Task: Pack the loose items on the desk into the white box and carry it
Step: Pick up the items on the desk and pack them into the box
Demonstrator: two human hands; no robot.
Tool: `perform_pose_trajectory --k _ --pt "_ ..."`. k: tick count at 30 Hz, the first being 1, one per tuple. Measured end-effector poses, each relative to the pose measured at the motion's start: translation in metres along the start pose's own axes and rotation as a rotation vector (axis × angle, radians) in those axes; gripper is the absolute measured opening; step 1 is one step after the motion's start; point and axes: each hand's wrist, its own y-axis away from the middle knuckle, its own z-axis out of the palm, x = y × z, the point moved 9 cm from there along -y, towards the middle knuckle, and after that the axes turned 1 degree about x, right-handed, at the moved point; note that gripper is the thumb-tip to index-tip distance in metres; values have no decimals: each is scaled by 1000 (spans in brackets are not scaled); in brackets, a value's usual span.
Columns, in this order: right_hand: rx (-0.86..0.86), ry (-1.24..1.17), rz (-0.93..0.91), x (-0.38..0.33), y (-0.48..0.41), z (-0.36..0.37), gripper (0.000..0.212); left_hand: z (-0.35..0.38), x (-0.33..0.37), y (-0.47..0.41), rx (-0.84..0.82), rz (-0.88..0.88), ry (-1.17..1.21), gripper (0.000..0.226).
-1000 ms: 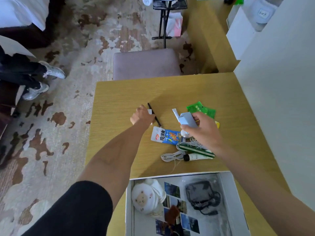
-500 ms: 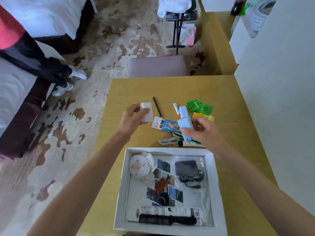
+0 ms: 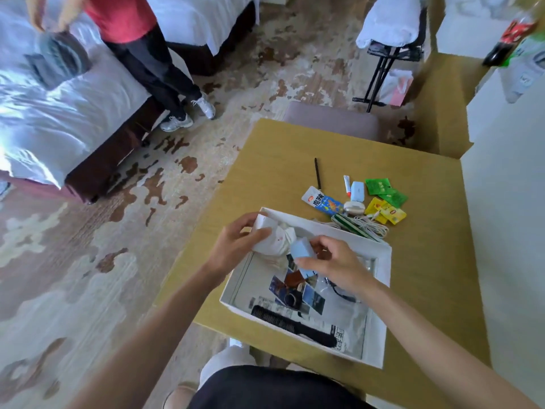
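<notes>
The white box [image 3: 383, 293] lies on the wooden desk [image 3: 430, 290], holding a white plush toy [image 3: 280, 246], photos [image 3: 298, 290] and a black comb [image 3: 292, 324]. My left hand [image 3: 236, 246] grips a small white case [image 3: 262, 227] over the box's far left corner. My right hand [image 3: 330, 261] pinches a light blue block [image 3: 302, 248] above the box's middle. Beyond the box lie a black pen [image 3: 317, 176], a blue snack packet [image 3: 323, 203], green sachets [image 3: 383, 190], yellow sachets [image 3: 386, 212], a white cable [image 3: 371, 227] and a pale blue gadget [image 3: 357, 191].
A padded stool [image 3: 333, 122] stands past the desk's far edge. A white wall [image 3: 510, 261] borders the desk on the right. A person in a red top [image 3: 141, 39] stands by the beds [image 3: 73, 113] at the left. A folding rack [image 3: 389, 48] is at the back.
Both hands have come back from the loose items to above the box, the left with the white case, the right with the blue block. The view has swung left.
</notes>
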Motion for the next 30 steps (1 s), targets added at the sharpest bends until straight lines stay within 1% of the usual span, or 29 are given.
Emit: perform_pose_trajectory --k 4,8,13,15,17,19,21,23,26,28,30 --pt "-48 242 31 14 -3 38 39 -17 -3 8 -25 78 -177 32" --pt "-59 395 91 24 -10 70 43 -31 -7 1 -70 94 -250 34" --pt "-108 637 -3 26 -20 103 35 -38 -11 -9 -128 98 -254 30" --pt "-120 742 -21 30 -23 111 41 -41 -13 -13 -148 88 -256 34" --pt "-96 842 -33 31 -26 114 50 -42 -15 -16 -177 87 -277 36" --pt "-84 920 -81 29 -28 118 53 -44 -16 -20 -199 93 -293 37" --pt "-92 917 -103 27 -29 122 54 -43 -17 -23 -215 101 -306 39" --pt "-129 836 -50 31 -30 123 55 -42 -17 -26 -231 103 -312 40" --pt "-154 732 -20 33 -28 116 49 -36 -17 -27 -259 108 -338 41" --pt "-120 765 -49 33 -21 100 42 -29 -14 -26 -278 139 -363 40" --pt "-111 879 -93 37 -10 85 39 -21 -10 -24 -302 182 -386 39"
